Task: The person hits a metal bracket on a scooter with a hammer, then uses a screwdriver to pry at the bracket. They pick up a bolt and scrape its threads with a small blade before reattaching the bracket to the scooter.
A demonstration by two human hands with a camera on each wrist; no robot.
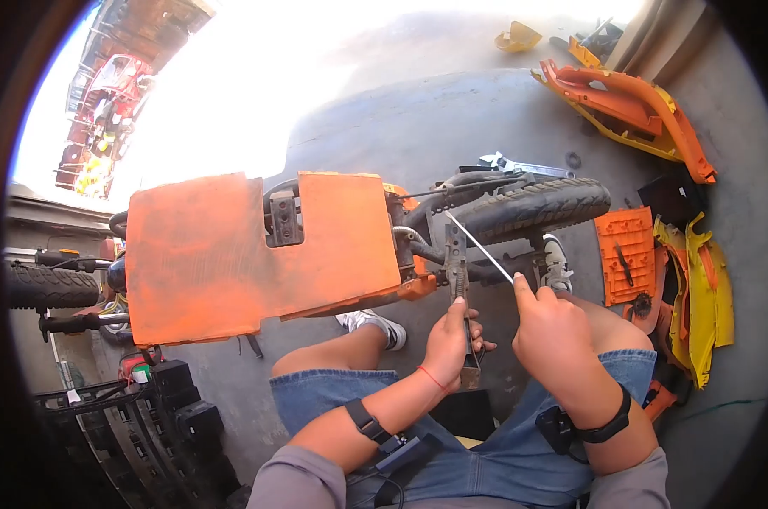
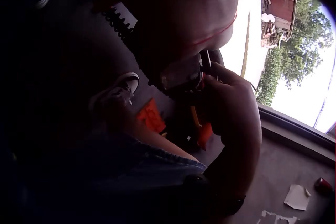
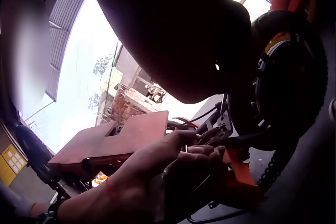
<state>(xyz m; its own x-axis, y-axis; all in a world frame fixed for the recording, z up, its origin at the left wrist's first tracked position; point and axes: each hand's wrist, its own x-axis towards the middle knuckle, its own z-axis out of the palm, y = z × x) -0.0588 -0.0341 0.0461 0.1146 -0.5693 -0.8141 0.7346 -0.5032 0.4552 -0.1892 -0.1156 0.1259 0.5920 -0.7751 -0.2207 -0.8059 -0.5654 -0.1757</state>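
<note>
Across the middle: orange-panelled scooter [image 1: 193,263]. At its right: black tyre [image 1: 541,206]. Nearer: metal bracket [image 1: 455,248], my left hand [image 1: 446,341] with fingers curled round its near end. Thin rod [image 1: 482,248]: gripped by my right hand's [image 1: 555,329] fingers, tip just beside bracket's far end.

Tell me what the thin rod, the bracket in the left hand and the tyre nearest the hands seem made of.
Thin rod: probably metal, judging by its straight, pale, smooth-looking shaft.
Bracket: likely steel, dull grey and grimy, with small holes.
Tyre: almost certainly rubber, matt black with moulded tread.
</note>
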